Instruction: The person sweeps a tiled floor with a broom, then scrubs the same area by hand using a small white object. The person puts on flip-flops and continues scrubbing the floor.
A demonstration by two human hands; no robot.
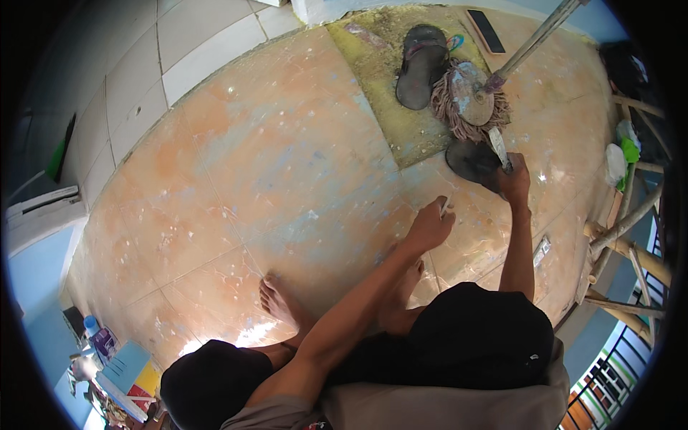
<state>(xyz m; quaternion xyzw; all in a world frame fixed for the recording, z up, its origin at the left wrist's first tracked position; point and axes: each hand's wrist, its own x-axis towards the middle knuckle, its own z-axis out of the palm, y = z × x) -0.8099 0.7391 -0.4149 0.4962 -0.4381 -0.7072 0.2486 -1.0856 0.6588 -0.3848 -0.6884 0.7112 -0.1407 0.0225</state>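
My right hand (pixel 515 180) grips the dark handle of a scraper or putty knife (pixel 499 146), whose pale-stained blade points up toward a string mop. Beneath the blade and beside the hand lies a dark flip-flop (pixel 470 164). My left hand (pixel 430 226) is lower and further left, its fingers closed around a small thin pale object (pixel 445 205), too small to identify. The mop head (pixel 473 99), with a round paint-stained plate and brown strings, rests on a yellowish stained patch of floor (pixel 371 80). Another flip-flop (pixel 422 70) lies against its left side.
A phone-like dark slab (pixel 485 32) lies near the wall. The mop's pole (pixel 537 40) slants up right. Wooden poles (pixel 626 226) form a frame at right, with a green-and-white bag (pixel 623 158). Paint spots mark the tiled floor (pixel 258 150). Containers and a blue board (pixel 124 365) stand lower left.
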